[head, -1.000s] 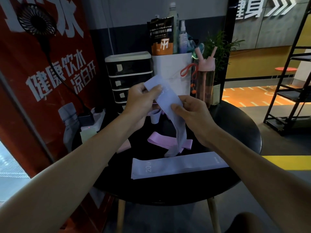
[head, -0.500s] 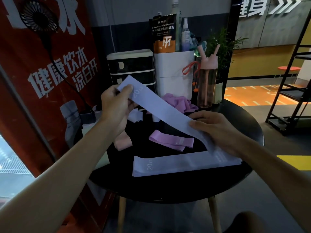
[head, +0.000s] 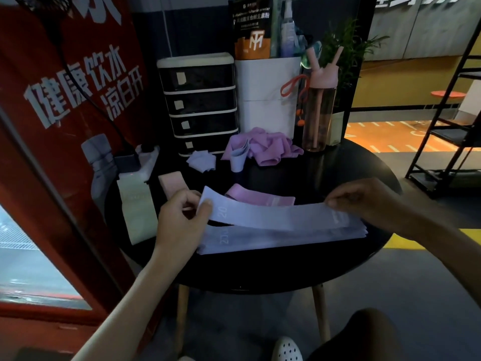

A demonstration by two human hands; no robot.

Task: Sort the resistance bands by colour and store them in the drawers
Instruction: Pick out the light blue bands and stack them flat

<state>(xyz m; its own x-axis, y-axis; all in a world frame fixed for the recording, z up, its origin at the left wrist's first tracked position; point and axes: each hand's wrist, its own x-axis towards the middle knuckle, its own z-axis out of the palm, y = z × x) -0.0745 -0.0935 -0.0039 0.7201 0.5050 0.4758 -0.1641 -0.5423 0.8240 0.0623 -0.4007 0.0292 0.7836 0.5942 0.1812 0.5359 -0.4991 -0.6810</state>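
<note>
left hand point(head: 182, 220) pinches blue band point(head: 276, 216) end; right hand point(head: 369, 204) pins other end over second blue band point(head: 273, 239) | near edge of table point(head: 260, 272); purple heap point(head: 265, 145) at far edge

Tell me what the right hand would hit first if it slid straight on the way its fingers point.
The right hand points left along the pale blue band it holds. Going on, it would likely meet the folded lilac band just behind first, though depth is unclear.

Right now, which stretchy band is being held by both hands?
The upper pale blue band, held at its ends by the left hand and right hand. Its twin lies flat underneath; the purple band behind lies untouched.
</note>
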